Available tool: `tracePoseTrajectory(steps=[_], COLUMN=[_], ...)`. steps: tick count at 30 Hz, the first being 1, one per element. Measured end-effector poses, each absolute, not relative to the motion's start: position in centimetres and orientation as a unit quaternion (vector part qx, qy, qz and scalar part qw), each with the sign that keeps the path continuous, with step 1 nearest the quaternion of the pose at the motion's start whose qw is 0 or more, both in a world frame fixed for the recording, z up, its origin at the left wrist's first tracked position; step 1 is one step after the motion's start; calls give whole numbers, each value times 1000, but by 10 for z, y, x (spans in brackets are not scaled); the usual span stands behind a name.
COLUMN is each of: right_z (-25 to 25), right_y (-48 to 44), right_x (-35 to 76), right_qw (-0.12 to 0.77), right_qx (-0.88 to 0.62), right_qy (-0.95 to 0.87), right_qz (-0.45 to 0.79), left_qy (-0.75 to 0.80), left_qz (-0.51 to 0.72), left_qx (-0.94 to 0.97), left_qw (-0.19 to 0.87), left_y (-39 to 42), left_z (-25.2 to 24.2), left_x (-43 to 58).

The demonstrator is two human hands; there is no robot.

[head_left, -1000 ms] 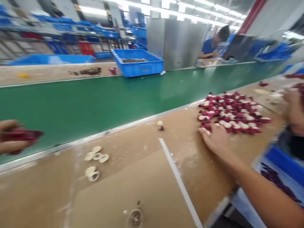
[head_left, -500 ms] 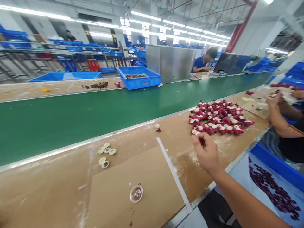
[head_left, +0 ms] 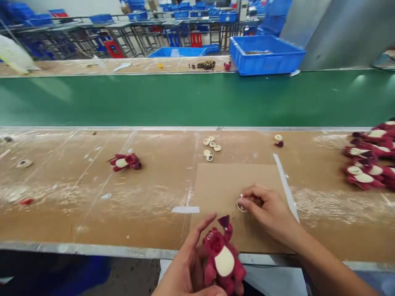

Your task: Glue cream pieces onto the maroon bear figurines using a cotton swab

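Note:
My left hand (head_left: 189,263) is wrapped round a small dark-red toy bear (head_left: 224,261) with a cream belly, at the bench's front edge. A dark purple pointed piece sits on the bear's raised arm. Beside it, over the brown cardboard sheet (head_left: 216,181), my right hand (head_left: 271,211) has its thumb and fingers pinched together at a small round dish (head_left: 241,207). The fingers partly cover this dish, and what they pinch is too small to make out.
Several cream discs (head_left: 211,144) lie behind the cardboard. A pile of red bears (head_left: 367,160) is at the right; a single bear (head_left: 125,162) lies at the left. Beyond the bench runs a green conveyor belt (head_left: 154,100), with a blue crate (head_left: 267,57) on its far side.
The view has swung left. My right hand has moved from the bear pile to the dish on the cardboard. My left hand has come into view holding a bear.

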State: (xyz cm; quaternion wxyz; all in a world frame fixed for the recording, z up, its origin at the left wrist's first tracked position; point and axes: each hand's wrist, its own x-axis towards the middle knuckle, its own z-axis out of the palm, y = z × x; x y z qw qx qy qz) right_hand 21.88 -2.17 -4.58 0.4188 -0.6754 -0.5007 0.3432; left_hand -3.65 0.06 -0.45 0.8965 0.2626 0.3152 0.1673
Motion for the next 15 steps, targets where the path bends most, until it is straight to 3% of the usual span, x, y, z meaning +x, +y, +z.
tracePoseTrajectory(steps=[6, 12, 15], right_z=[-34, -23, -21], right_y=[-42, -51, -50], right_x=[231, 233, 232], right_qw=[403, 310, 298], right_qx=[-661, -636, -638], right_qy=[-565, -697, -701], right_qz=[285, 117, 115], left_qy=[306, 324, 305], left_qz=[156, 128, 127], left_qx=[200, 153, 133], left_qw=[918, 925, 934], left_y=[3, 4, 7], left_z=[-25, -28, -21], left_x=[-31, -21, -16])
